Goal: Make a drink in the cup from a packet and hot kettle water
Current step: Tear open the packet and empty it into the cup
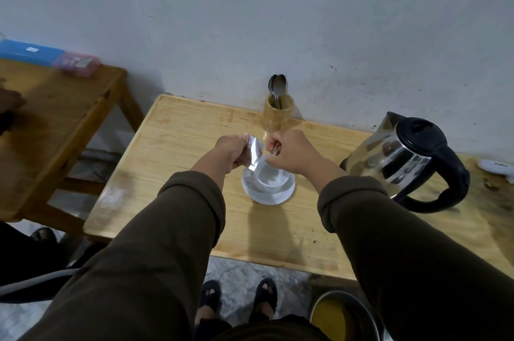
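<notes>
A white cup (271, 178) stands on a white saucer (267, 197) near the middle of the light wooden table (194, 201). Just above the cup's far left rim, a silvery packet (255, 153) is held between both hands. My left hand (232, 151) grips its left side and my right hand (289, 150) pinches its right side, where a small strip sticks out. The steel kettle (389, 154) with black lid and handle (456, 185) stands at the right, handle towards me.
A wooden holder (279, 114) with spoons (277, 85) stands against the wall behind the cup. A second wooden table (55, 124) at left bears a blue box (27, 51) and a pink box (78, 62). A metal pot (345, 318) sits on the floor by my feet.
</notes>
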Motion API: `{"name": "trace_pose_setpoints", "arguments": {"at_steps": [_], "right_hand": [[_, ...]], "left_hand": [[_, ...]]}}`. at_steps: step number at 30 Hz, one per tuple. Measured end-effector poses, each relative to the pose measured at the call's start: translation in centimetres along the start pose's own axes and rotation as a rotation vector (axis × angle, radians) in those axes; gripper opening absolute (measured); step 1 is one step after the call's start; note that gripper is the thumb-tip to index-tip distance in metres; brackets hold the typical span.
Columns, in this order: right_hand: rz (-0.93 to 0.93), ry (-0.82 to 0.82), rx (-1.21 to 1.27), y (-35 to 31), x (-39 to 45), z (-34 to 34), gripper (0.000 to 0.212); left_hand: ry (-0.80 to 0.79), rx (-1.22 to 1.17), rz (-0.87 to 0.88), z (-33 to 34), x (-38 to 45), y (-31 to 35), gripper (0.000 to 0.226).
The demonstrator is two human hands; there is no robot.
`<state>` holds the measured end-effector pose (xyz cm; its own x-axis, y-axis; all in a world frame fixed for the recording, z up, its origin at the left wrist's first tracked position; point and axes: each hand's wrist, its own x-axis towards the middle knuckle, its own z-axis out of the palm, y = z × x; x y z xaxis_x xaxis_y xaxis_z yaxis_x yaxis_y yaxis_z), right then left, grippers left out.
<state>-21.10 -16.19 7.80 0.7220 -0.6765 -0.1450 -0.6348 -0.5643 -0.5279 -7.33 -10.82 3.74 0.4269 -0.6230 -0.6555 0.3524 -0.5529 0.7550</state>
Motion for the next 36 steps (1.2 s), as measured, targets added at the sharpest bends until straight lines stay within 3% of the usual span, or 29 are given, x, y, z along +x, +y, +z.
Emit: {"name": "trace_pose_setpoints", "arguments": {"at_steps": [7,15,18,23,28,33,36], "right_hand": [[-0.113,-0.006,-0.236,0.6,-0.4,1.2,0.013],[-0.262,0.033,-0.424,2.0,-2.6,3.7,0.020],[-0.264,0.027,-0.374,2.6,-2.8,4.2,0.028],[-0.208,0.012,-0.307,4.0,-2.7,4.2,0.014],[-0.142,0.058,-0.267,5.3,-2.2,4.3,0.018],[-0.035,0.055,-0.194,5.8,-1.6,4.0,0.019],[-0.001,0.051,-0.136,6.0,-1.1,4.1,0.017]], "left_hand": [[-0.063,0.005,-0.039,0.4,0.4,-0.4,0.042],[0.012,0.079,-0.093,2.4,0.5,-2.4,0.023],[0.075,0.121,-0.120,3.0,0.5,-2.5,0.034],[0.099,0.192,-0.155,4.1,0.0,-1.8,0.033],[0.070,0.244,-0.186,4.8,-0.4,-0.8,0.015],[0.184,0.374,-0.122,4.8,-0.9,-0.6,0.025],[0.172,0.377,-0.022,5.0,-0.5,-0.8,0.026]]}}
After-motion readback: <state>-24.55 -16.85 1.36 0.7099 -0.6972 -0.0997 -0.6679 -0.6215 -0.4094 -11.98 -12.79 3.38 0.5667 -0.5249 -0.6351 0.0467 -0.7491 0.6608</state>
